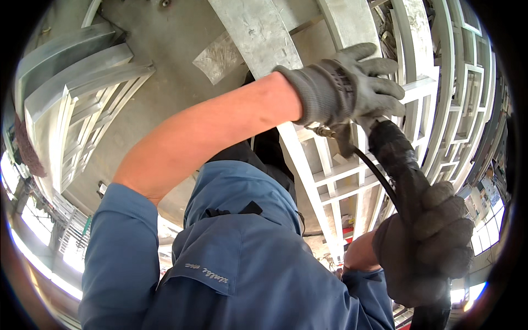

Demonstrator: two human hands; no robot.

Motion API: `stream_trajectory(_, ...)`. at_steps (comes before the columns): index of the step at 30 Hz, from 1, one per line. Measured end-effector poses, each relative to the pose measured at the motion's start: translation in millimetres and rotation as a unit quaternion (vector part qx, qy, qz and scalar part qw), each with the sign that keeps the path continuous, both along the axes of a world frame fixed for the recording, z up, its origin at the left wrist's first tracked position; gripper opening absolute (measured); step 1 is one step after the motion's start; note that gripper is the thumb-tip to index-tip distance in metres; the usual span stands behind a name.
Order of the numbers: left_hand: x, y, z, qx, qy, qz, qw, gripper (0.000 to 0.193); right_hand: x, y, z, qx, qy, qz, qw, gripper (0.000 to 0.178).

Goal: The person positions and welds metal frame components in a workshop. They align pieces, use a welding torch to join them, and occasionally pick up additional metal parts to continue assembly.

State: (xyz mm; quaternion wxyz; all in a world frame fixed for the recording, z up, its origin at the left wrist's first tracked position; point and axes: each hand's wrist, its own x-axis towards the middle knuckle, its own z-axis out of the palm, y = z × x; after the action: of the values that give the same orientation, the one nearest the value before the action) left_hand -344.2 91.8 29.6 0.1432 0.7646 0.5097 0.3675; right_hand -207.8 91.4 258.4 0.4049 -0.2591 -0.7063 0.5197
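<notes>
Both my hands wear dark grey work gloves. My right hand (426, 242) is wrapped round the thick black body of a hand-held tool (391, 144), which is bound in dark tape. Its exact kind cannot be made out. A thin black hose (375, 171) runs beside the tool, and a small brass-coloured fitting (324, 132) shows under my left wrist. My left hand (363, 82) reaches across with its fingers stretched out and apart, over the upper end of the tool. The palm side is hidden, as is the tool's tip. Underneath lies a pale metal frame (330, 181) of welded square tubes.
Wide flat metal bars (258, 33) run away beyond my left hand. More ladder-like metal frames (459, 110) stand in rows at the right. Another stack of metal frames (66, 99) stands at the left. A clear plastic sheet (217, 58) lies on the grey floor (165, 66).
</notes>
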Motion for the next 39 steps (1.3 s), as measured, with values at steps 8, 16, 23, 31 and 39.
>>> stream_trajectory(8,-32,-13,-2,-0.133,0.070,-0.064,0.987,0.064,-17,3,-30,-0.042,-0.018,0.044,0.998,0.042)
stream_trajectory(16,-36,-14,-10,-0.130,0.006,-0.064,0.989,0.052,-23,0,-42,-0.030,-0.026,0.030,0.999,0.042)
stream_trajectory(23,-33,-20,-14,-0.132,0.024,-0.053,0.990,0.055,-22,3,-40,-0.034,-0.064,0.068,0.995,0.035)
stream_trajectory(31,-30,-26,-19,-0.069,-0.090,0.001,0.993,0.040,-26,-2,-36,-0.046,-0.086,0.067,0.993,0.028)
stream_trajectory(39,-31,-26,-14,-0.076,-0.112,-0.005,0.991,0.042,-23,7,-32,-0.048,-0.101,0.108,0.988,0.027)
